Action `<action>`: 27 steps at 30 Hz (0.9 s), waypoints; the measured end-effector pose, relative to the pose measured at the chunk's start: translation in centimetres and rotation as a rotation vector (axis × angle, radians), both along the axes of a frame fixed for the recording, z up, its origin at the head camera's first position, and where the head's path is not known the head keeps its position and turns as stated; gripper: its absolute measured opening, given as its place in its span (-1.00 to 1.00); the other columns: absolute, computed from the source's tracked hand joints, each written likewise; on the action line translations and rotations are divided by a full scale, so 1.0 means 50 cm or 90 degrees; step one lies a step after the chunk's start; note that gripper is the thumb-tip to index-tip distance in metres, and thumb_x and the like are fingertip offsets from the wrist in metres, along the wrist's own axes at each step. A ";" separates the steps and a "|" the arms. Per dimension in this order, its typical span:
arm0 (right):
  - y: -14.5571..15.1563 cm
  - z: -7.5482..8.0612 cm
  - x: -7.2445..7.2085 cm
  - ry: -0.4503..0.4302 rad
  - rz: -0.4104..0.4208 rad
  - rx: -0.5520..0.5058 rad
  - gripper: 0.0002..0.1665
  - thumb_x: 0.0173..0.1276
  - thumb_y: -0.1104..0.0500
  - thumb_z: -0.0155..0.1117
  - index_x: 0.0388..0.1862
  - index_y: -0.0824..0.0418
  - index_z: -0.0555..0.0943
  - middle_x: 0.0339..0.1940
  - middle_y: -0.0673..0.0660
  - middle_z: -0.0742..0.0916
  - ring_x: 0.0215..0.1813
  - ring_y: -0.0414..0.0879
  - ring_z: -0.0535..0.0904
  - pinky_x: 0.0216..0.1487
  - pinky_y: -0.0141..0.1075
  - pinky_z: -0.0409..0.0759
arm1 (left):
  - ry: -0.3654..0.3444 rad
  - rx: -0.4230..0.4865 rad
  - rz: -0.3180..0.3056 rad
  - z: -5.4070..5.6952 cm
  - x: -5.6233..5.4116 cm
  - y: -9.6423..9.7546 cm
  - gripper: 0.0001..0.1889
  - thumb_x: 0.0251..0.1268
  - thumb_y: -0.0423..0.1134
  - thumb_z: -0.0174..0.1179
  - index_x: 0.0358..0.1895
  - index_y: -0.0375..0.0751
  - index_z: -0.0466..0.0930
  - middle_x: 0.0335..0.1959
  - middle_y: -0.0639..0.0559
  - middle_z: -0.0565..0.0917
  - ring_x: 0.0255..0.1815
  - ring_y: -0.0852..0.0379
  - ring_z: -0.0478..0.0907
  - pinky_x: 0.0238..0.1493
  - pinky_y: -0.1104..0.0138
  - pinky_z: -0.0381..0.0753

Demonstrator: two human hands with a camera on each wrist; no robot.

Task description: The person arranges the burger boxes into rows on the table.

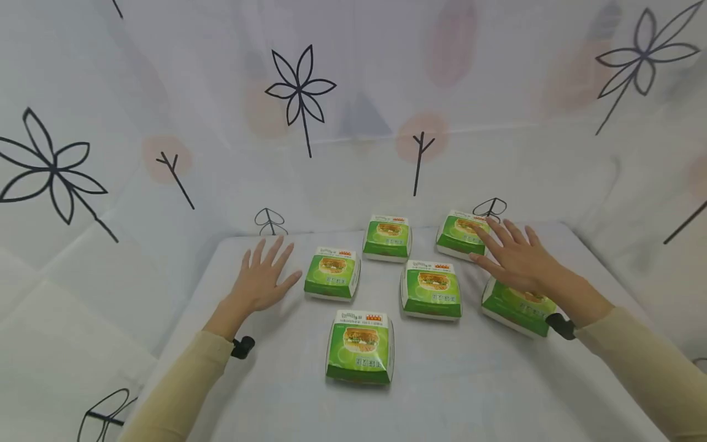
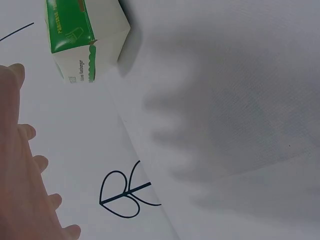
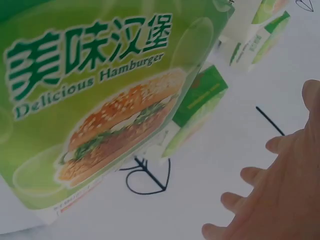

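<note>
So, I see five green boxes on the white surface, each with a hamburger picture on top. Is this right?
Not five: the head view shows six green boxes, counting the one partly covered at the right. The rest is right: they are on the white surface, each with a hamburger picture on top.

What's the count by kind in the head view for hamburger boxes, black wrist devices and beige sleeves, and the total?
Hamburger boxes: 6
Black wrist devices: 2
Beige sleeves: 2
Total: 10
</note>
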State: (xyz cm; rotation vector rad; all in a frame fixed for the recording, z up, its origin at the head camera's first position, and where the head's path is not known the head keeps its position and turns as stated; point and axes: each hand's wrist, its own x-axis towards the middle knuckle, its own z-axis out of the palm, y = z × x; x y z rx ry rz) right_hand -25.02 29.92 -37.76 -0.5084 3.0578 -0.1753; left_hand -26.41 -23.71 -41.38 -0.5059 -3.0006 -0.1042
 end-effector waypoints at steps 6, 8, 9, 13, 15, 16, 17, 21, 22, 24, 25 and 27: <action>-0.012 0.000 -0.002 0.011 0.018 -0.029 -0.04 0.63 -0.33 -0.14 0.70 0.23 -0.07 0.68 0.39 -0.05 0.60 0.53 -0.18 0.45 0.50 -0.27 | -0.002 0.006 0.003 0.001 0.002 0.004 -0.20 0.57 0.34 -0.20 0.68 0.01 -0.04 0.71 -0.09 -0.12 0.66 -0.36 -0.23 0.54 -0.33 -0.15; -0.017 -0.001 -0.003 0.010 0.024 -0.047 -0.05 0.63 -0.30 -0.11 0.70 0.22 -0.09 0.69 0.38 -0.05 0.60 0.53 -0.17 0.46 0.50 -0.25 | -0.005 0.014 0.003 0.000 0.004 0.004 -0.20 0.57 0.33 -0.19 0.68 0.01 -0.03 0.70 -0.10 -0.10 0.65 -0.37 -0.21 0.54 -0.33 -0.13; -0.020 -0.002 -0.003 0.008 0.027 -0.056 -0.05 0.63 -0.30 -0.11 0.70 0.21 -0.09 0.69 0.37 -0.06 0.60 0.53 -0.17 0.46 0.50 -0.24 | -0.005 0.020 0.003 -0.001 0.005 0.004 -0.20 0.57 0.33 -0.18 0.68 0.00 -0.03 0.70 -0.11 -0.09 0.65 -0.38 -0.19 0.54 -0.34 -0.12; -0.031 -0.004 -0.001 0.009 0.040 -0.076 -0.05 0.63 -0.28 -0.08 0.70 0.21 -0.09 0.68 0.39 -0.02 0.59 0.53 -0.13 0.46 0.48 -0.18 | -0.007 0.043 -0.004 -0.008 0.007 0.004 -0.21 0.57 0.30 -0.15 0.68 -0.02 -0.02 0.69 -0.16 -0.05 0.63 -0.41 -0.12 0.52 -0.34 -0.05; -0.035 -0.004 -0.001 0.012 0.046 -0.079 -0.06 0.64 -0.26 -0.07 0.70 0.23 -0.08 0.67 0.40 0.00 0.59 0.52 -0.10 0.47 0.47 -0.15 | -0.010 0.056 -0.008 -0.011 0.007 0.003 -0.21 0.58 0.29 -0.13 0.68 -0.03 -0.02 0.68 -0.17 -0.02 0.62 -0.42 -0.09 0.51 -0.34 0.00; -0.039 -0.002 0.000 0.014 0.049 -0.079 -0.07 0.64 -0.25 -0.06 0.69 0.24 -0.07 0.66 0.41 0.02 0.58 0.52 -0.08 0.47 0.46 -0.12 | -0.012 0.060 -0.008 -0.013 0.007 0.003 -0.21 0.58 0.29 -0.13 0.68 -0.03 -0.02 0.68 -0.17 -0.01 0.62 -0.41 -0.08 0.50 -0.34 0.02; -0.041 -0.002 0.001 0.015 0.051 -0.083 -0.07 0.64 -0.24 -0.05 0.69 0.24 -0.06 0.66 0.41 0.03 0.58 0.52 -0.07 0.47 0.46 -0.11 | -0.014 0.067 -0.008 -0.013 0.007 0.003 -0.21 0.58 0.29 -0.12 0.68 -0.02 -0.02 0.68 -0.17 -0.01 0.62 -0.41 -0.08 0.50 -0.35 0.03; -0.052 0.003 0.003 0.016 0.059 -0.109 -0.09 0.64 -0.21 -0.02 0.69 0.25 -0.04 0.66 0.39 0.04 0.57 0.52 -0.01 0.47 0.44 -0.01 | -0.018 0.091 -0.006 -0.017 0.005 0.003 -0.21 0.57 0.30 -0.12 0.68 -0.01 -0.02 0.68 -0.17 0.01 0.62 -0.40 -0.06 0.47 -0.37 0.06; -0.054 0.003 0.003 0.015 0.059 -0.114 -0.09 0.64 -0.21 -0.02 0.69 0.24 -0.05 0.66 0.39 0.04 0.56 0.52 -0.01 0.46 0.44 0.01 | -0.020 0.096 -0.004 -0.019 0.004 0.002 -0.20 0.57 0.31 -0.13 0.68 -0.01 -0.02 0.68 -0.16 0.01 0.62 -0.39 -0.06 0.47 -0.37 0.06; -0.059 0.003 0.003 0.014 0.060 -0.123 -0.09 0.64 -0.21 -0.02 0.69 0.24 -0.05 0.66 0.39 0.04 0.56 0.53 0.00 0.44 0.46 0.05 | -0.025 0.108 -0.006 -0.023 0.002 0.002 -0.20 0.57 0.32 -0.15 0.68 -0.01 -0.02 0.68 -0.16 0.02 0.62 -0.37 -0.05 0.48 -0.36 0.06; -0.062 0.003 0.004 0.013 0.060 -0.126 -0.09 0.65 -0.21 -0.02 0.69 0.25 -0.05 0.66 0.39 0.04 0.56 0.52 0.01 0.43 0.47 0.06 | -0.028 0.115 -0.007 -0.025 0.002 0.002 -0.20 0.58 0.32 -0.16 0.68 -0.02 -0.03 0.68 -0.15 0.02 0.63 -0.36 -0.04 0.48 -0.36 0.06; -0.067 0.001 0.006 0.014 0.061 -0.129 -0.09 0.64 -0.20 -0.01 0.69 0.26 -0.04 0.66 0.39 0.05 0.55 0.53 0.02 0.42 0.47 0.09 | -0.033 0.127 -0.009 -0.027 0.002 0.003 -0.20 0.58 0.32 -0.16 0.68 -0.02 -0.03 0.67 -0.15 0.02 0.63 -0.33 -0.04 0.49 -0.34 0.06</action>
